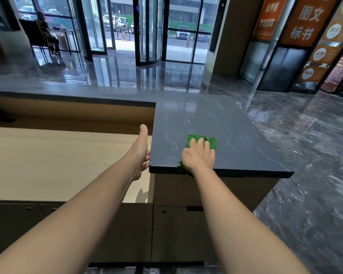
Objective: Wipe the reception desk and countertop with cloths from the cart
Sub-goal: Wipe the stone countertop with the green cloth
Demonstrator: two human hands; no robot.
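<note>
A green cloth (211,140) lies on the dark grey marble countertop (216,119) near its front edge, part of it hanging over that edge. My right hand (198,155) lies flat on the cloth with straight fingers pressing it down. My left hand (141,149) is open with the thumb pointing forward, held against the countertop's left edge, above the lower light wooden desk (57,161).
A raised dark ledge (67,91) runs along the back of the wooden desk. Dark cabinet fronts (166,230) stand below. Glossy marble floor (315,155) spreads right and ahead, toward glass doors (147,30). A person sits on a chair (46,34) far left. Orange signs (305,22) stand at the right.
</note>
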